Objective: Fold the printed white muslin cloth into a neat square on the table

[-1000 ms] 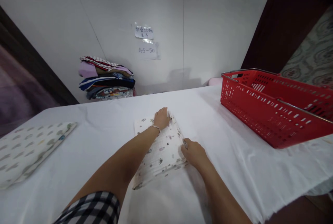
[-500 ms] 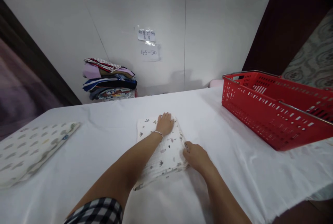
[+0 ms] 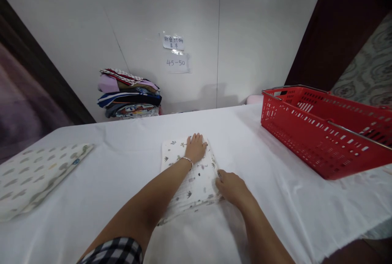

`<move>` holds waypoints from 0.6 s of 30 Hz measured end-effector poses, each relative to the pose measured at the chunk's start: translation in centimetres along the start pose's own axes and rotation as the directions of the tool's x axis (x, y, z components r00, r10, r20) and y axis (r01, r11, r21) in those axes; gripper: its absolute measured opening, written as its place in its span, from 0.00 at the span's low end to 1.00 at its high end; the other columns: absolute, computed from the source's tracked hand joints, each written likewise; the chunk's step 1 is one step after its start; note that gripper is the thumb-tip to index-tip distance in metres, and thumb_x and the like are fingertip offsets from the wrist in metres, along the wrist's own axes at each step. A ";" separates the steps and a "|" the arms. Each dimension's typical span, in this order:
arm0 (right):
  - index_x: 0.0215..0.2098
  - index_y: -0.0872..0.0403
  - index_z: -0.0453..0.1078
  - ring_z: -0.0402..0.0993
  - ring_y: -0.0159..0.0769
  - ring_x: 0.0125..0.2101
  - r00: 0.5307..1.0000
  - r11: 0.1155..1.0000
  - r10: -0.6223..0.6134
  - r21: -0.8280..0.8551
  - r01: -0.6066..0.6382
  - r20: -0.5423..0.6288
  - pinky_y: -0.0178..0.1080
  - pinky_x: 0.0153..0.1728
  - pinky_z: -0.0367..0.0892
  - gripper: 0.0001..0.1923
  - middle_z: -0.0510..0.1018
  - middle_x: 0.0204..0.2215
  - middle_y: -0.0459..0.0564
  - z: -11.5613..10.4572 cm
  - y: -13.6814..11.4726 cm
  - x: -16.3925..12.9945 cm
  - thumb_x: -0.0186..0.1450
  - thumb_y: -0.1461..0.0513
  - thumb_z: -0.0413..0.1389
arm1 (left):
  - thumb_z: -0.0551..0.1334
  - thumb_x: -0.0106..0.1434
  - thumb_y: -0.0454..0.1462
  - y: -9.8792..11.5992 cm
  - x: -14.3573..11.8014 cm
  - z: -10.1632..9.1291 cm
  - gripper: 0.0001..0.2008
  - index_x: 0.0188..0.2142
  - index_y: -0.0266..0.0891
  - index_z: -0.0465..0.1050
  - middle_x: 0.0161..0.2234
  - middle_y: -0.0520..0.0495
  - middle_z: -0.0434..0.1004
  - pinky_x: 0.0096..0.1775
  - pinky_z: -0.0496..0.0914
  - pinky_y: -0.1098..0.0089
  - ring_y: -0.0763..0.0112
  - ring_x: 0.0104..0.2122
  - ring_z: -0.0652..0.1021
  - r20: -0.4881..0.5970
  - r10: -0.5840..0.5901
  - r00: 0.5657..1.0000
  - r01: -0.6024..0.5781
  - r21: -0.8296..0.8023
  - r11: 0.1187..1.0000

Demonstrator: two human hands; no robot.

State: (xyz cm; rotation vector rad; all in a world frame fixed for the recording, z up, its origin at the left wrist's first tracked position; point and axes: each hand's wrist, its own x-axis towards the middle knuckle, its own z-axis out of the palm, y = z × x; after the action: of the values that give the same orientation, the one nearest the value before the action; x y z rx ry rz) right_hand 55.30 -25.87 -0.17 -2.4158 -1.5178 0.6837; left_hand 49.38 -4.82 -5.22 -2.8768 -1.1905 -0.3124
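A folded white cloth (image 3: 196,186) printed with small grey-green plants lies on the white-covered table in front of me. My left hand (image 3: 196,148) rests flat on its upper right part, fingers spread and pointing away from me. At the cloth's right edge, my right hand (image 3: 232,186) has its thumb and fingers closed on the layered border. My left forearm crosses over the cloth and hides its lower left part.
To the left lies another folded cloth (image 3: 39,174) with grey-green shapes. A red plastic basket (image 3: 309,141) with metal handles stands at the right. Behind the table's far edge is a stack of folded fabrics (image 3: 130,94). Handwritten paper signs (image 3: 176,63) hang on the wall.
My left hand has shifted very slightly to the right on the cloth. The right hand keeps its hold at the right edge, almost unmoved.
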 end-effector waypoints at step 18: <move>0.40 0.52 0.69 0.72 0.43 0.37 1.000 1.000 -0.016 -0.017 0.016 0.009 0.38 0.31 0.59 0.19 0.77 0.36 0.54 -0.3 0.5 -0.2 0.63 0.51 0.43 | 0.45 0.65 0.42 1.0 -2.4 -2.8 0.25 0.60 0.35 0.53 0.64 0.40 0.48 0.60 0.49 0.55 0.61 0.63 0.52 0.205 0.119 0.972 -0.077 -0.205 0.976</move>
State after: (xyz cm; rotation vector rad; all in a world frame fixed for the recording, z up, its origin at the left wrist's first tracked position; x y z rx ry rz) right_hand 55.81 -26.28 -0.04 -2.4128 -1.5509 0.6818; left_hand 47.90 -7.48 -2.86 -3.1987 -1.0943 -0.1227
